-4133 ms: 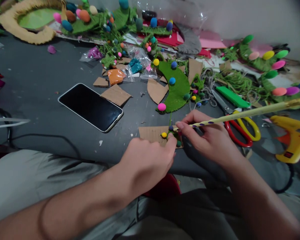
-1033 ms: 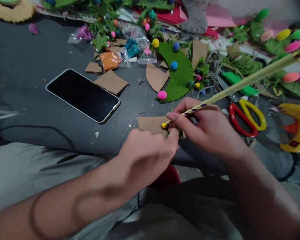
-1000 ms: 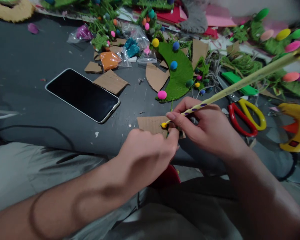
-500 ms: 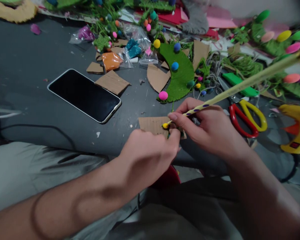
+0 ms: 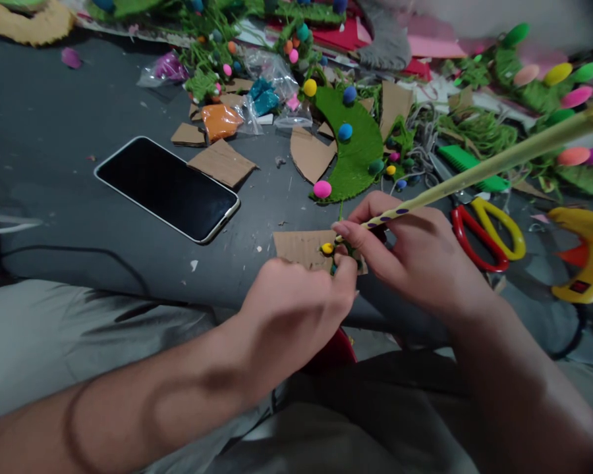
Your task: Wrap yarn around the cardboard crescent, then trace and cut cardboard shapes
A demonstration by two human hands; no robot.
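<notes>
My right hand (image 5: pixel 415 257) pinches a long pale-yellow stick (image 5: pixel 464 178) with purple spots and a gold-coloured band at its far end. Its thin tip is just right of a small yellow ball (image 5: pixel 327 248). Curled in from the left, my left hand (image 5: pixel 301 296) presses its fingertips on a small dark-green piece (image 5: pixel 348 249) beside that ball, mostly hidden by the fingers. Both lie over a cardboard piece (image 5: pixel 296 247) at the table's front edge. A green crescent (image 5: pixel 360 145) carrying coloured balls lies just beyond my hands.
A phone (image 5: pixel 165 187) lies left, a cardboard scrap (image 5: pixel 222 162) overlapping it. To the right are red-and-yellow-handled scissors (image 5: pixel 479 240), a green comb-like tool (image 5: pixel 469 164) and a yellow glue gun (image 5: pixel 583 253). Small bags, including an orange one (image 5: pixel 222 120), and green yarn (image 5: pixel 484 131) crowd the back.
The stick's tip has shifted slightly right, away from the yellow ball. Both hands stay nearly in place, with their grips unchanged.
</notes>
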